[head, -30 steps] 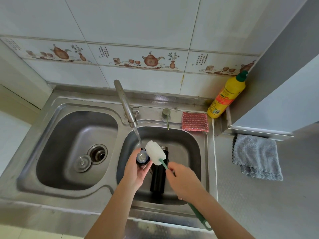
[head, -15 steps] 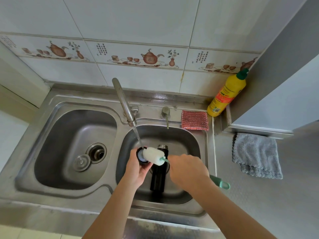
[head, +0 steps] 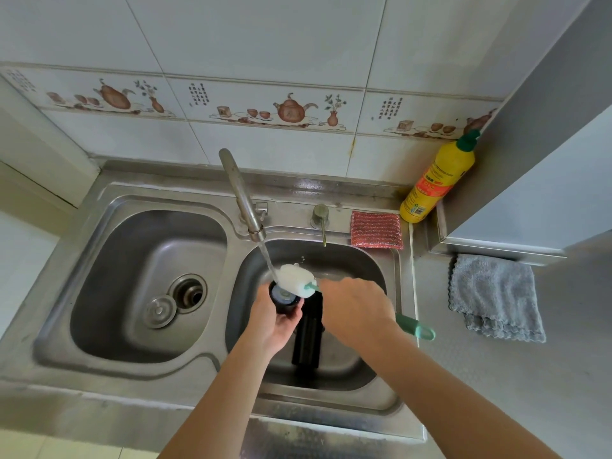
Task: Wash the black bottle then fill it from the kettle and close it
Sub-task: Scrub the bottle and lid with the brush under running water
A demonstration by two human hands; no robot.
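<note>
left hand (head: 276,321) gripping black lid (head: 281,298) under running tap (head: 241,197), right hand (head: 356,309) gripping sponge brush (head: 296,280) on lid, black bottle (head: 308,339) in sink (head: 394,260)

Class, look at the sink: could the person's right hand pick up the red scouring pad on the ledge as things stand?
Probably not at once: the right hand grips the green-handled sponge brush. The red scouring pad lies uncovered on the sink ledge just beyond it, so once the brush is set down the way looks free.

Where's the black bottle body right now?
Head view: the tall black bottle stands in the right steel sink basin, between the left hand and right hand.
</note>
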